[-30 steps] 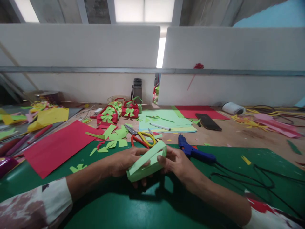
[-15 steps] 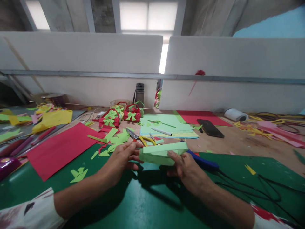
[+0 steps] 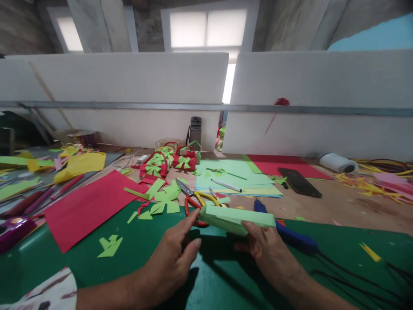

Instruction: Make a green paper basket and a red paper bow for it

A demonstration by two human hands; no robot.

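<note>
Paper (image 3: 222, 218), pale green and folded into a long, narrow form, is held a little below and right of the frame's centre. The right hand (image 3: 274, 254) has a narrow grip on its right end, thumb on the near side; the left hand's (image 3: 171, 249) grip is wide, forefinger tip at the paper's left end, whether touching I cannot tell. Any lettering on the purple object (image 3: 16, 232) at the left edge is too small to read. The green mat (image 3: 138, 243) spans the lower frame and shows between the hands; its far edge borders the brown tabletop (image 3: 355, 206). Scissor handles (image 3: 200, 199) sit just behind the paper's left end, a blue glue gun (image 3: 297, 241) behind its right.
</note>
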